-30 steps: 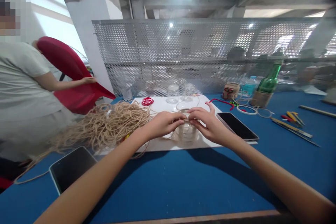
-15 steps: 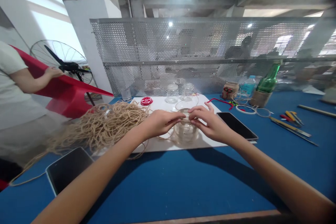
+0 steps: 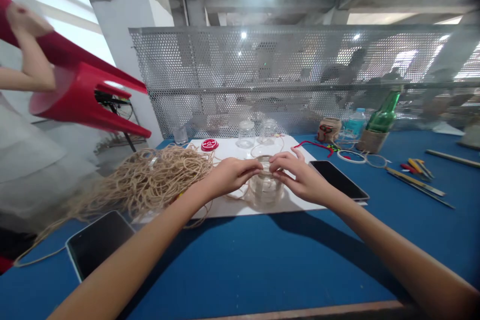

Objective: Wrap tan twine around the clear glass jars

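Note:
A clear glass jar [image 3: 266, 194] stands upright on a white sheet [image 3: 225, 208], with a thin strand of jute twine around its neck. My left hand [image 3: 233, 176] is at the left of the neck, thumb and fingers pinched together on the twine. At the right of the neck, my right hand [image 3: 298, 176] curls its fingers and thumb against the jar, one finger raised. The fingertips partly hide the rim and the strand. Left of my left hand lies a big loose heap of jute twine [image 3: 161, 177].
Two glass jars [image 3: 246, 134] and a red lid [image 3: 209, 145] are behind. Tablets or phones lie either side: one left [image 3: 99, 240], one right [image 3: 337, 179]. Farther right are a green bottle [image 3: 383, 112], a twine-wrapped jar [image 3: 329, 129] and cutters [image 3: 416, 167]. A person carries a red chair-like piece [image 3: 75, 92] at left.
My left hand has shifted very slightly left along the jar neck; my right hand stays in place. At left, the other person has lifted and turned the red piece.

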Available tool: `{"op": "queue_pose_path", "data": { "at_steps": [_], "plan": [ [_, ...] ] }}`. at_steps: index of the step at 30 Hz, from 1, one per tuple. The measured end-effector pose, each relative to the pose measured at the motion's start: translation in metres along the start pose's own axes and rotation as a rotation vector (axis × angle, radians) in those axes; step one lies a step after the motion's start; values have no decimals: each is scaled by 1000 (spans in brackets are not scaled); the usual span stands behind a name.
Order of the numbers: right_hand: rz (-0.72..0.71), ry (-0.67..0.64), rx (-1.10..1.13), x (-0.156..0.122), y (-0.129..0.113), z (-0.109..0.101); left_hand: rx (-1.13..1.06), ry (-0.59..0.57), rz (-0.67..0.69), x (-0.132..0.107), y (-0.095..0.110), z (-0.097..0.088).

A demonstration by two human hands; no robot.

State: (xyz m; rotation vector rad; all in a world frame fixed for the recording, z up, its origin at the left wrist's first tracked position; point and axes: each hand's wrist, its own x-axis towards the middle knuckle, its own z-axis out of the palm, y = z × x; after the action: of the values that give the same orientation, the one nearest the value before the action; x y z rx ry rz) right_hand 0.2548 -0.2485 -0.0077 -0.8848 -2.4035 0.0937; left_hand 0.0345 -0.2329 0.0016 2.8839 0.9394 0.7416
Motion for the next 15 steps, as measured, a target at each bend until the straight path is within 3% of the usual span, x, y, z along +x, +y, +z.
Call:
{"op": "queue_pose_path", "data": {
  "at_steps": [9, 15],
  "plan": [
    [20, 11, -51, -1, 0, -6, -134, 26, -29, 2, 4, 1],
    [0, 105, -137, -1, -13, -2, -109, 49, -26, 2, 12, 6]
  ]
}}
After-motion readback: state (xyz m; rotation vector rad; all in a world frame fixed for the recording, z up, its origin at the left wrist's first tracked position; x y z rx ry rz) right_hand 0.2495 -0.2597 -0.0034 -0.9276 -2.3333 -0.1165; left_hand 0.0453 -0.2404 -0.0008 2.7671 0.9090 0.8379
